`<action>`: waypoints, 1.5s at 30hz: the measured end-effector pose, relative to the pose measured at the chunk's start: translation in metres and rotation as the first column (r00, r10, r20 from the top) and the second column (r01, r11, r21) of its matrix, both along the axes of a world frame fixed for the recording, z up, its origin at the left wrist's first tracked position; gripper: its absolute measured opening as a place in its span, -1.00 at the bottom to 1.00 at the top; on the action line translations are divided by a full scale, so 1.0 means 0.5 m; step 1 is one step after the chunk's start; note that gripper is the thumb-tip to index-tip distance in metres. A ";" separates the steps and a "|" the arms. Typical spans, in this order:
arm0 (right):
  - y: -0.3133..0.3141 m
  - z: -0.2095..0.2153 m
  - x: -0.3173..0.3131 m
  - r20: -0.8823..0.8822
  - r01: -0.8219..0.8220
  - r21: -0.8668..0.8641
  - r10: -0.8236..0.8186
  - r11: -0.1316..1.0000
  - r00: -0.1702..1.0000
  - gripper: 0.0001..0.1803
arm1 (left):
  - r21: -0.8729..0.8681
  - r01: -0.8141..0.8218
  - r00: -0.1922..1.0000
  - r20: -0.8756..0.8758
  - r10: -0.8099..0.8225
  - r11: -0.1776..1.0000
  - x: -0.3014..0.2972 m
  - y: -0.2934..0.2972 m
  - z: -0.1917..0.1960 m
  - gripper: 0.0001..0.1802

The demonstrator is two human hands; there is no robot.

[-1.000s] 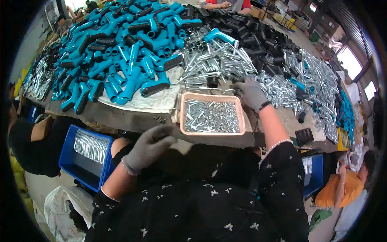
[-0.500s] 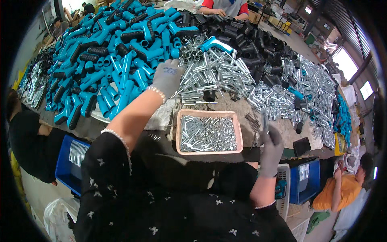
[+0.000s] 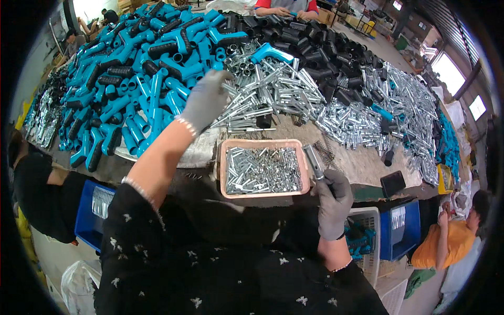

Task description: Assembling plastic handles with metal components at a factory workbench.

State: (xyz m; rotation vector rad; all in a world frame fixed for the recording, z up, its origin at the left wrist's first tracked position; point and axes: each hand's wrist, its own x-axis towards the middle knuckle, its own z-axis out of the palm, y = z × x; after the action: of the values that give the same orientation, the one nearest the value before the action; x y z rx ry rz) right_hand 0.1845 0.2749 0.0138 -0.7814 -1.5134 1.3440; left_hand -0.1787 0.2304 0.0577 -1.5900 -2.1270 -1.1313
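My left hand (image 3: pixel 207 98), in a grey glove, reaches over the border between a heap of turquoise plastic housings (image 3: pixel 126 58) and a pile of silver metal tubes (image 3: pixel 273 89). Its fingers are blurred and mostly turned away, so what they grip, if anything, does not show. In my gloved right hand (image 3: pixel 335 202), thumb and fingers close round the lower end of a silver metal tube (image 3: pixel 314 161). The tube leans up and to the left, beside the right rim of a pink tray (image 3: pixel 224 170). Small metal pins (image 3: pixel 262 168) fill that tray.
Black plastic sleeves (image 3: pixel 310 47) are heaped at the back right. Dark springs (image 3: pixel 326 152) lie right of the tray, and a black phone-like slab (image 3: pixel 392 182) rests at the table edge. Blue crates (image 3: pixel 399 231) flank me. Co-workers sit opposite, at the left and at the right.
My right hand has shifted left and turned, bringing the tube from upright to a leftward tilt beside the tray. My left hand stays over the heap, slightly shifted left. The whole view has moved a little.
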 end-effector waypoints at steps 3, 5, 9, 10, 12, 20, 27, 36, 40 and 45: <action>-0.032 0.030 0.021 -0.002 0.001 -0.040 -0.001 0.999 1.000 -0.75 | 0.238 0.164 0.962 0.174 -0.208 0.957 0.124 -0.116 0.070 -0.58; -0.057 0.060 0.022 0.004 -0.040 -0.042 0.040 0.998 0.999 -0.78 | 0.154 0.270 0.963 -0.062 -0.263 0.950 0.182 -0.220 0.057 -0.39; -0.091 0.127 -0.024 0.349 -0.456 0.635 0.294 0.623 0.889 -0.75 | -0.091 0.272 0.961 0.071 -0.266 0.958 0.314 -0.366 0.008 -0.21; -0.102 0.138 -0.038 0.500 -0.596 0.680 0.323 0.428 0.803 -0.75 | -0.069 0.286 0.957 0.064 -0.282 0.956 0.325 -0.381 -0.011 -0.21; -0.121 0.147 -0.057 0.603 -0.682 0.665 0.318 0.304 0.731 -0.78 | -0.180 0.300 0.954 0.070 -0.292 0.937 0.331 -0.398 -0.036 -0.21; -0.178 0.109 -0.129 0.839 -0.881 0.470 0.283 0.052 0.464 -0.69 | -0.306 0.328 0.940 0.203 -0.276 0.894 0.323 -0.450 -0.120 -0.09; -0.247 0.111 -0.184 0.892 -0.916 0.386 0.211 0.107 0.400 -0.62 | -0.269 0.274 0.951 0.220 -0.218 0.923 0.319 -0.444 -0.126 -0.01; 0.110 0.063 -0.321 0.729 -0.524 0.677 -0.570 0.517 0.379 -0.52 | -0.197 -0.019 0.909 0.405 0.099 0.980 0.323 -0.512 -0.172 0.11; 0.309 -0.070 -0.357 0.943 -0.710 0.330 -0.259 0.622 0.211 -0.54 | -0.296 0.145 0.966 0.250 -0.070 0.944 0.338 -0.479 -0.180 0.10; 0.157 0.049 -0.327 0.606 -0.449 0.178 0.262 0.876 0.751 -0.58 | -0.307 0.225 0.926 0.362 -0.105 0.925 0.348 -0.492 -0.167 -0.19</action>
State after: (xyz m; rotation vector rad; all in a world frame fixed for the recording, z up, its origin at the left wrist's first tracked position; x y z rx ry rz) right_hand 0.0210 0.3536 0.0380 -0.7372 -2.3978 1.1317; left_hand -0.0049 -0.0155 -0.0258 -1.8734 -2.5712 -1.2124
